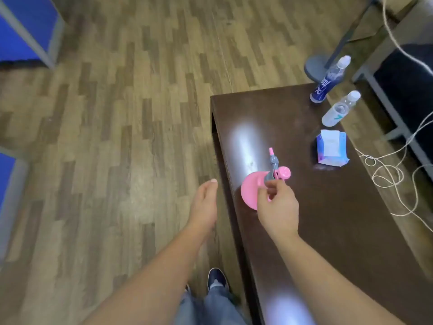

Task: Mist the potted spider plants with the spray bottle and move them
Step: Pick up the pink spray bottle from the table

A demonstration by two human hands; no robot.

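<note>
Wood-pattern floor (121,109), dark brown table (328,231) on the right side of view. Right hand (277,207) closed around the handle of the pink spray bottle (251,191), fingers curled at the trigger area under the grey-pink head; nozzle points toward the tabletop's far edge. Bottle sits near the tabletop's left edge, whether resting on it or lifted cannot tell. Left hand (203,205) empty, fingers loosely extended, over the floor just left of the table's left edge. Tissue pack (331,148) lies near the right edge. Beyond it a clear bottle (339,110) and a blue bottle (329,80) stand by the far right corner. White cord (386,174) coiled on floor right of the table. No spider plants in view.
</note>
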